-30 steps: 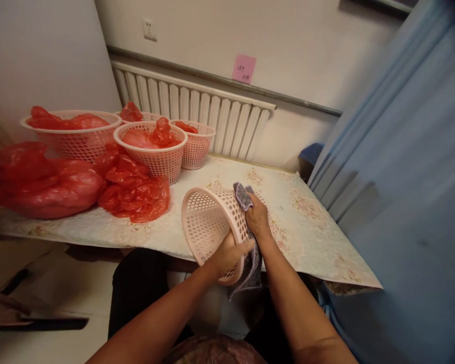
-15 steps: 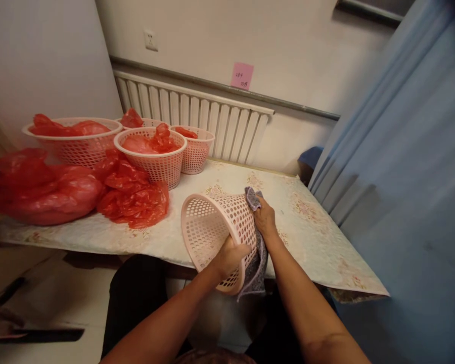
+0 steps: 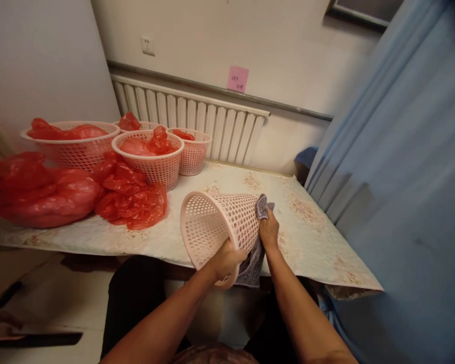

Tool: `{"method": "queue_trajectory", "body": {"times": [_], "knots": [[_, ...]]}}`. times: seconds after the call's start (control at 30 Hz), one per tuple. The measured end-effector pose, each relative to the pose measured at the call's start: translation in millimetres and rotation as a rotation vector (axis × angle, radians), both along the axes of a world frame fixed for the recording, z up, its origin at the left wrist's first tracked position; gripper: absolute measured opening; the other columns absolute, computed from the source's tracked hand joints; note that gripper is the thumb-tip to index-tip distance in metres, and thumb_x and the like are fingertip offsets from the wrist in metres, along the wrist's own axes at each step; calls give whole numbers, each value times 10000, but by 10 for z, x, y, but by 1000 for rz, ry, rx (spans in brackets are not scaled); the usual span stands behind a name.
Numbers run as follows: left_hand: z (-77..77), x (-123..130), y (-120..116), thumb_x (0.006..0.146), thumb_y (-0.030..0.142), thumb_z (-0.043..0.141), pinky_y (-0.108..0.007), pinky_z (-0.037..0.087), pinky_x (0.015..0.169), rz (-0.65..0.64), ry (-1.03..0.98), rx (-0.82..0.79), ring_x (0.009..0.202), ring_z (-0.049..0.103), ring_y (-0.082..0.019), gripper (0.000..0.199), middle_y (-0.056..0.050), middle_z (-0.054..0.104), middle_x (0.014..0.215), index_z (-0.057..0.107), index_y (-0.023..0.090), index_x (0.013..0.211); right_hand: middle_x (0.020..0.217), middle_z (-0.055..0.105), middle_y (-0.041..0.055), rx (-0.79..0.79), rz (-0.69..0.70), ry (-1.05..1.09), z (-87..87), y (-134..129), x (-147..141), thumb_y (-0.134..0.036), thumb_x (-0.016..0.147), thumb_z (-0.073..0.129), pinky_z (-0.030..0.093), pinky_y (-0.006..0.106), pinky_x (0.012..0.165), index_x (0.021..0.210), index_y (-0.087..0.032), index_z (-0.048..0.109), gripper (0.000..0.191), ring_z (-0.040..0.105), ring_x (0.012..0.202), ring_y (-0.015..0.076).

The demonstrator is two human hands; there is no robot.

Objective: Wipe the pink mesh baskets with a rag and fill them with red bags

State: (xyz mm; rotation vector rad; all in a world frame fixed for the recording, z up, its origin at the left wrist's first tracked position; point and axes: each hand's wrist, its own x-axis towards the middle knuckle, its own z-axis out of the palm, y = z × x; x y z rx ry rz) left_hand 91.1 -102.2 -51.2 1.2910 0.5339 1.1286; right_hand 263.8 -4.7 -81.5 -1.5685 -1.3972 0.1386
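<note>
A pink plastic basket [image 3: 238,215] with round holes lies tipped on its side over the table's front edge, its wide mouth turned to the left. My left hand [image 3: 227,259] grips the lower part of its rim, thumb on the outside. At the basket's base, my right hand [image 3: 269,230] clutches a grey cloth [image 3: 252,268] with a light purple edge. The cloth's top bunches above the fingers against the base, and the rest hangs down behind the basket. Part of the cloth is hidden by the basket.
On the left of the flower-patterned table [image 3: 303,253] stand several pink baskets [image 3: 157,167] with red plastic bags in them. A full red bag [image 3: 49,194] and a crumpled red bag [image 3: 136,205] lie before them. A radiator [image 3: 200,119] runs behind; a blue curtain [image 3: 398,177] hangs at right.
My right hand has slid the cloth slightly right and down towards the basket's base. The basket has turned a little, and my left hand keeps its hold on the rim.
</note>
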Motion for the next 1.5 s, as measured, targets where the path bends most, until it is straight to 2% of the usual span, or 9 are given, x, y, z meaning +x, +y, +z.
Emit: {"method": "queue_trajectory", "body": {"times": [0.13,0.3,0.5,0.67,0.9,1.0,1.17,1.4,1.5], "knots": [[16,-8,32,567,54,517,-430,268,1143,41,32,24,1216,497,-274,637,-58,621,1239,597,145,1193,1346,555,100,78,207,125,-19,-386,-264,-207,805,370,344,441,1092,1284,-167,545,511,485,1274,234],[14,-25,33,577,70,554,-449,338,1089,52,72,18,1118,552,-275,533,-68,668,1112,618,125,1103,1363,549,13,134,567,110,256,-828,-553,-173,812,407,330,373,1134,1308,-241,548,521,481,1288,181],[-69,-13,-35,605,73,560,-434,354,1067,96,105,46,1092,550,-270,465,-76,670,1064,625,142,1060,1330,581,17,182,733,2,605,-799,-707,-274,881,481,378,370,1099,1298,-271,557,423,523,1248,197],[-202,21,-85,587,47,501,-415,380,1042,87,252,60,1031,551,-258,434,-46,669,951,629,142,991,1323,587,39,162,619,-89,605,-353,-631,-307,898,469,390,355,1077,1300,-250,555,415,536,1234,192],[-317,136,-204,574,15,541,-429,140,1194,122,241,100,1336,366,-291,685,-75,562,1305,566,180,1238,1150,685,62,-5,310,-162,372,378,-119,-304,881,446,459,313,920,1152,-201,634,345,618,1069,202],[-370,138,-225,568,-3,539,-442,121,1198,106,234,123,1359,346,-288,770,-81,510,1382,515,182,1316,1005,714,96,-61,191,-151,283,552,98,-292,874,423,463,299,822,1022,-160,661,310,638,941,218],[-338,60,-181,600,12,551,-481,183,1179,70,236,102,1288,436,-291,689,-89,561,1335,549,164,1272,891,703,120,-103,37,-109,161,600,219,-314,876,381,434,292,717,931,-148,660,329,622,826,229],[113,88,-137,707,97,561,-455,315,1130,111,-189,-114,1248,504,-262,570,-87,590,1308,520,163,1272,858,694,108,-29,-45,-20,55,375,179,-320,848,360,434,293,708,940,-152,644,342,606,777,222],[179,74,-126,679,63,551,-449,327,1122,75,-238,-149,1248,509,-250,612,-80,596,1305,519,171,1281,929,701,106,13,-59,31,-20,192,131,-289,841,333,464,322,770,1032,-158,629,376,626,859,229]]}}
